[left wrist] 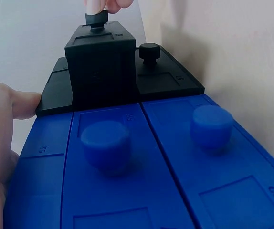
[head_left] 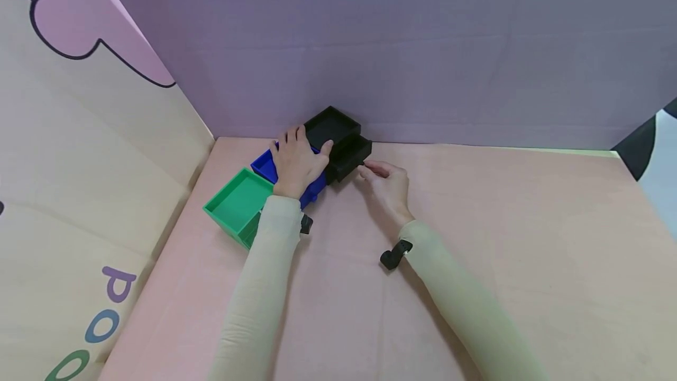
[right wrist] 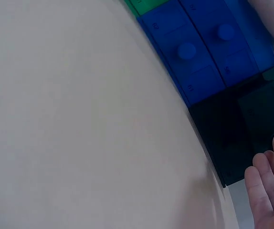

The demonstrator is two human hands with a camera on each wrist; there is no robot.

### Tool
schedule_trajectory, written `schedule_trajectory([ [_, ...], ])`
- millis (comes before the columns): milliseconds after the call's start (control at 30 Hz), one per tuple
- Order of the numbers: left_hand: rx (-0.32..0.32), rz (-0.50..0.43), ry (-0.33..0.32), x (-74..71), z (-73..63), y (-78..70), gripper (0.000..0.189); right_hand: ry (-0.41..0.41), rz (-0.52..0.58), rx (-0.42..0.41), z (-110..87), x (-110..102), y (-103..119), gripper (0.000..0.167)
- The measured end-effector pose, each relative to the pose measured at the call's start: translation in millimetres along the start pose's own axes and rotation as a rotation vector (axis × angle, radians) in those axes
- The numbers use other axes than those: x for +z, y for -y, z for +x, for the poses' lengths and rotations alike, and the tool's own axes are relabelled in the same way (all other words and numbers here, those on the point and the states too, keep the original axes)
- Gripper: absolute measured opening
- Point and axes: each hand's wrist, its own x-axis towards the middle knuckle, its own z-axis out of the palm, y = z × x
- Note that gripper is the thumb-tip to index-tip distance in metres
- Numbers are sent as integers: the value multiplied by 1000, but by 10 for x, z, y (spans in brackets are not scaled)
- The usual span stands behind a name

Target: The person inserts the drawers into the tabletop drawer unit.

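Observation:
My left hand (head_left: 297,162) rests over the top of a blue drawer box (head_left: 264,164), fingers spread and thumb reaching to the neighbouring black drawer box (head_left: 331,124). In the left wrist view the thumb lies along the side where black and blue meet. From the black box a black drawer (head_left: 350,156) sticks out. My right hand (head_left: 388,184) pinches the small black knob (left wrist: 97,19) on its front between thumb and fingertips. Beside it a second black knob (left wrist: 149,51) sits on a flush drawer front. Blue knobs (left wrist: 212,125) stand out from the closed blue fronts.
A green drawer box (head_left: 239,201) stands left of the blue one, partly hidden by the left forearm. The boxes sit in a row on a pink tabletop (head_left: 344,310), with a grey-purple wall (head_left: 423,63) close behind. A printed wall panel (head_left: 95,163) rises at the left.

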Motion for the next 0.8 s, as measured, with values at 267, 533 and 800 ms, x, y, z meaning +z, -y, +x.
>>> schedule_trajectory([
  [267, 5, -2, 1, -1, -8, -5, 87, 12, 1, -14, 33, 25, 11, 22],
  [533, -3, -1, 1, 23, 11, -11, 87, 15, 9, 11, 67, 63, 16, 25],
  [800, -1, -2, -7, 20, 8, -9, 87, 4, 4, 20, 82, 120, 37, 27],
])
